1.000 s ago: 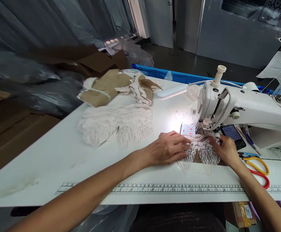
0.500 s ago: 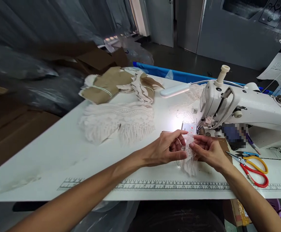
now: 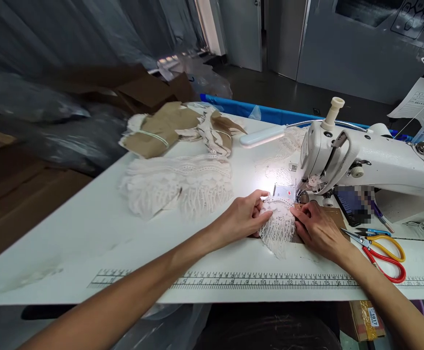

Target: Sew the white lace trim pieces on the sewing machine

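Note:
A small piece of white fringed lace (image 3: 278,224) is spread between my hands, its strands hanging toward the table's front edge. My left hand (image 3: 247,214) pinches its left edge between thumb and fingers. At the opposite edge, my right hand (image 3: 315,224) has its thumb and fingertips closed on the lace. Just beyond the lace lies the lit metal plate (image 3: 284,192) of a white sewing machine (image 3: 372,170), the needle area being slightly right of it. A stack of the same fringed lace (image 3: 178,182) rests left of my hands.
Scissors with red and yellow handles (image 3: 384,253) lie right of my right hand. Tan bundles tied with bands (image 3: 164,129) sit at the back. A printed ruler (image 3: 233,281) runs along the front edge. Cardboard boxes (image 3: 25,189) stand at left.
My hands have moved apart and lowered slightly, my left shifting left. The lace, bunched upright between them before, now lies spread flat in front of the machine's plate.

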`<state>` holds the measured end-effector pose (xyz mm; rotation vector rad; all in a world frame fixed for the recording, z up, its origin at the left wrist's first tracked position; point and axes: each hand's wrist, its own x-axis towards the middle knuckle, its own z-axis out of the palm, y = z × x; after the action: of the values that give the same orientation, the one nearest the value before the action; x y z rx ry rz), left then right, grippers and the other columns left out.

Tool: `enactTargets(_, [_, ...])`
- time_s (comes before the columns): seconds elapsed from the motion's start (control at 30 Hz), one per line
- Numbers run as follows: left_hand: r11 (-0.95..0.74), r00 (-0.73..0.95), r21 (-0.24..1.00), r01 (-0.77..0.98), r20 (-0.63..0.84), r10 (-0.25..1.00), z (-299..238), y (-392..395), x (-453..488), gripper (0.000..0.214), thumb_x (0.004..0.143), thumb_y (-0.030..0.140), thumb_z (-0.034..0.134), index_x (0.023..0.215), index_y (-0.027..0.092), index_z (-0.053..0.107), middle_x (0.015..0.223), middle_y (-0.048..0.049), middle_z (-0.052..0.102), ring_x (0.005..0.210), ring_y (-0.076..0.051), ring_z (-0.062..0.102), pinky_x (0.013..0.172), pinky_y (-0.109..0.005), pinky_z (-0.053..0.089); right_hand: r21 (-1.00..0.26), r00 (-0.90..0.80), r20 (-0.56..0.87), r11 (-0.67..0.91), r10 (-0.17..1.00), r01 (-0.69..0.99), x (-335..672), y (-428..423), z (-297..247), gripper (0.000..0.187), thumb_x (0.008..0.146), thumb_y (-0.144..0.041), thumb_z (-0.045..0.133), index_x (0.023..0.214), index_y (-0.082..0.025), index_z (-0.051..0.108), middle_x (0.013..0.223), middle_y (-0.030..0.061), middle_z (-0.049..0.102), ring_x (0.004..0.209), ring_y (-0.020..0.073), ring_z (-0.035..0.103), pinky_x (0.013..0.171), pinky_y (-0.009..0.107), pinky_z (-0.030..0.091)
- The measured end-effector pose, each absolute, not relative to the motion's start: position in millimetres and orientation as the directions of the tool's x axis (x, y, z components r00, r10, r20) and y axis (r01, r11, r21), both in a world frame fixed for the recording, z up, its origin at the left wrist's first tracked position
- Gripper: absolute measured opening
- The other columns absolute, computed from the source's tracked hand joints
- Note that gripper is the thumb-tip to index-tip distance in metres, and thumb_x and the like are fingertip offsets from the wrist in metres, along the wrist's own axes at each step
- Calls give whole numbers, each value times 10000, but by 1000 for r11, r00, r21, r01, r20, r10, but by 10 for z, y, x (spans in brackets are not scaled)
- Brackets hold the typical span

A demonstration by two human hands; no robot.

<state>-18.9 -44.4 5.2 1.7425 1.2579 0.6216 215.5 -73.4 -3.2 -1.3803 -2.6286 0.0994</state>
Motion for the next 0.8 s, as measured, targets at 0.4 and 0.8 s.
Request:
enactTargets(0.4, [74,376,825,560,-332,865,263,-370,-246,607,716,424,650,1236,143,511,648,69,404,568,-132,476,458,-247,492,-283,-537,101,542,837,792,2288,-586,-120,434,1006,-278,361,1417,-246,496,1043,117,594,775,195,571,641,298,481])
enactTargets(0.8, [135,433,857,498,-380,817,292,-344,-235,632,667,453,672,1195,154,497,799,-8,617,710,-180,592,559,-268,460,-159,-483,18,479,875,863,2117,-623,-118,440,964,-237,426,1397,-256,500,1076,130,563,858,222,517,722,332,477])
